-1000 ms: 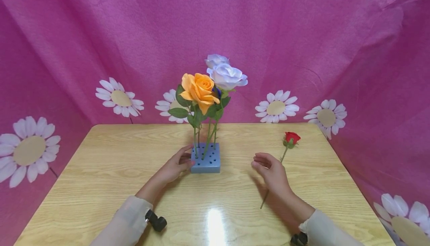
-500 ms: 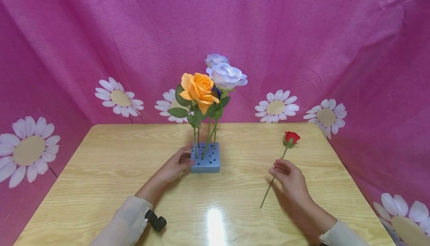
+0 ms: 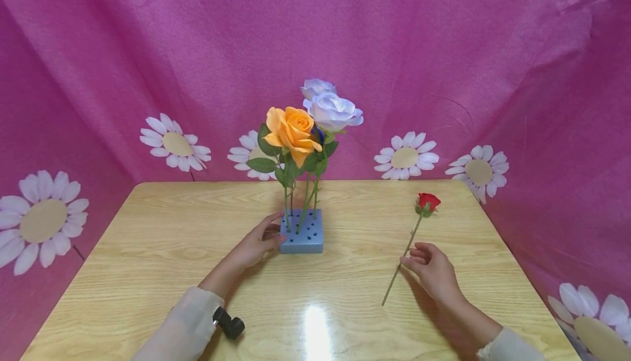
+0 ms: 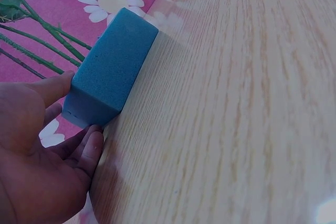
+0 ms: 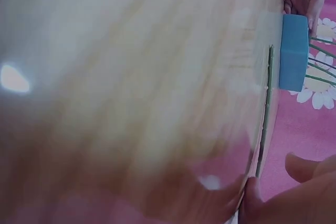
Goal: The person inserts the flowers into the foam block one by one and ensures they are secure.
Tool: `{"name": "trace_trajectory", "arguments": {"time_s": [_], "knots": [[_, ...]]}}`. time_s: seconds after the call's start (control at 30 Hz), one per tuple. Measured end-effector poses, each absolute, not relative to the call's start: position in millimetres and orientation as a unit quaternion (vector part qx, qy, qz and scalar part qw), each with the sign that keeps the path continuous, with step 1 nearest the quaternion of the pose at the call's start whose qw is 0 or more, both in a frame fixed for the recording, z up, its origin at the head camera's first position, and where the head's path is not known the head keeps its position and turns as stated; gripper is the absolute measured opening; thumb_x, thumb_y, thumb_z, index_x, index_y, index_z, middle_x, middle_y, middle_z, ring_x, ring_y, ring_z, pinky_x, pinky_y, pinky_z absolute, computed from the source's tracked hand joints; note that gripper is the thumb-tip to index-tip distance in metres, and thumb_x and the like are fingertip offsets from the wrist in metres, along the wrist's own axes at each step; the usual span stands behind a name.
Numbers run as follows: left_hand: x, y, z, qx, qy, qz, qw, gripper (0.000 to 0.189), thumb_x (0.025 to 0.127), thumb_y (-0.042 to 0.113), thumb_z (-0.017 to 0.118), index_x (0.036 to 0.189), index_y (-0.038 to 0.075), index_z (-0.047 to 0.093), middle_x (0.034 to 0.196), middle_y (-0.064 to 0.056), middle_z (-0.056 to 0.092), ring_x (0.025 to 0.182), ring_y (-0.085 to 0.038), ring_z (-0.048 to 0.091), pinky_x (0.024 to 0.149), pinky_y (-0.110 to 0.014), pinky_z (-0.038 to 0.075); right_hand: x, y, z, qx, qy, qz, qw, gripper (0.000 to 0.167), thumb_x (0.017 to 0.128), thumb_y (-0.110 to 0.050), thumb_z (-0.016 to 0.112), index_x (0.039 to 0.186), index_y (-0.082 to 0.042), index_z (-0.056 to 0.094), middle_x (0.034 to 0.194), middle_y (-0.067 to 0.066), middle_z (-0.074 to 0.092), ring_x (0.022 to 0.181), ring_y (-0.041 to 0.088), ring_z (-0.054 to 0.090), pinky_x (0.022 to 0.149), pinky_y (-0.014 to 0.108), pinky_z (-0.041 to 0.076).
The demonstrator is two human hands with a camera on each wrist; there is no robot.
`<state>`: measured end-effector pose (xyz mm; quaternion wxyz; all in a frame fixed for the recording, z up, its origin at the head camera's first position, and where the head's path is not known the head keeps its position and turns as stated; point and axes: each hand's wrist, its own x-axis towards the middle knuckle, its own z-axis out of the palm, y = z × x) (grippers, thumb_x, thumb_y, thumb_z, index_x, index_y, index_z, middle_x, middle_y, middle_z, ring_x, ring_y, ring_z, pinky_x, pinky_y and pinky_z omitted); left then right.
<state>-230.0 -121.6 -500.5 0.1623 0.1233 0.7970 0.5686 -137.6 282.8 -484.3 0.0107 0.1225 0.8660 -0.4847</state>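
My left hand (image 3: pixel 253 248) holds the left side of a blue foam block (image 3: pixel 302 247) with holes in its top; in the left wrist view the thumb lies at its top edge and the fingers touch its side. An orange rose (image 3: pixel 294 133), two pale lavender roses (image 3: pixel 335 112) and a partly hidden dark blue flower (image 3: pixel 319 133) stand in the block. At the right, a red rose (image 3: pixel 429 202) lies on the table. My right hand (image 3: pixel 436 273) is at the middle of its stem (image 5: pixel 266 114), fingertips beside it and thumb and fingers apart.
The wooden table (image 3: pixel 197 213) runs back to a pink cloth (image 3: pixel 222 49) with printed daisies, which also hangs at both sides. A lamp reflection shines near the front of the tabletop. A black device (image 3: pixel 229 325) sits at my left wrist.
My right hand has moved right and toward me, from left of the red rose's stem to the stem itself. My left hand, the foam block and the flowers have stayed in place.
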Motion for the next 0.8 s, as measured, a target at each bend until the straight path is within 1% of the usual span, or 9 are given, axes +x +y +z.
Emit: {"name": "trace_trajectory", "arguments": {"time_s": [0.2, 0.27, 0.33, 0.43, 0.6, 0.8], "knots": [[-230, -122, -501, 0.125, 0.794, 0.572, 0.163, 0.068, 0.104, 0.013, 0.061, 0.163, 0.011, 0.026, 0.15, -0.029, 0.045, 0.136, -0.044, 0.049, 0.109, -0.051, 0.047, -143, 285, -486, 0.119, 0.885, -0.45, 0.015, 0.069, 0.094, -0.021, 0.077, 0.142, 0.015, 0.044, 0.13, 0.031, 0.061, 0.116, 0.038, 0.063, 0.09, 0.035, 0.055], [-230, -122, -501, 0.128, 0.794, 0.572, 0.163, 0.068, 0.105, 0.013, 0.061, 0.163, 0.01, 0.026, 0.149, -0.029, 0.045, 0.136, -0.044, 0.05, 0.108, -0.051, 0.047, -146, 285, -487, 0.118, 0.889, -0.443, 0.015, 0.07, 0.092, -0.023, 0.079, 0.14, 0.015, 0.046, 0.127, 0.03, 0.062, 0.113, 0.038, 0.065, 0.092, 0.04, 0.055], [-229, -122, -501, 0.128, 0.793, 0.572, 0.163, 0.068, 0.105, 0.014, 0.061, 0.163, 0.01, 0.026, 0.149, -0.029, 0.045, 0.136, -0.044, 0.049, 0.108, -0.051, 0.047, -148, 285, -488, 0.116, 0.893, -0.434, 0.014, 0.07, 0.09, -0.023, 0.081, 0.138, 0.016, 0.047, 0.124, 0.029, 0.063, 0.111, 0.038, 0.067, 0.092, 0.044, 0.054], [-229, -122, -500, 0.129, 0.797, 0.567, 0.162, 0.068, 0.105, 0.016, 0.061, 0.163, 0.011, 0.027, 0.149, -0.029, 0.045, 0.136, -0.044, 0.049, 0.108, -0.052, 0.047, -151, 285, -489, 0.112, 0.904, -0.413, 0.012, 0.067, 0.088, -0.023, 0.082, 0.132, 0.016, 0.051, 0.117, 0.025, 0.064, 0.105, 0.036, 0.067, 0.09, 0.044, 0.053], [-229, -121, -499, 0.122, 0.802, 0.561, 0.165, 0.068, 0.105, 0.017, 0.062, 0.163, 0.013, 0.027, 0.151, -0.027, 0.045, 0.137, -0.043, 0.049, 0.11, -0.053, 0.045, -156, 285, -490, 0.108, 0.919, -0.38, 0.013, 0.061, 0.086, -0.024, 0.083, 0.125, 0.013, 0.055, 0.108, 0.019, 0.062, 0.097, 0.03, 0.061, 0.083, 0.04, 0.05], [-230, -121, -500, 0.122, 0.796, 0.569, 0.167, 0.069, 0.104, 0.014, 0.061, 0.163, 0.012, 0.026, 0.151, -0.029, 0.044, 0.138, -0.044, 0.048, 0.11, -0.053, 0.046, -159, 285, -488, 0.092, 0.928, -0.361, 0.024, 0.06, 0.087, -0.02, 0.083, 0.125, 0.015, 0.052, 0.109, 0.023, 0.062, 0.096, 0.033, 0.06, 0.081, 0.043, 0.051]]}}
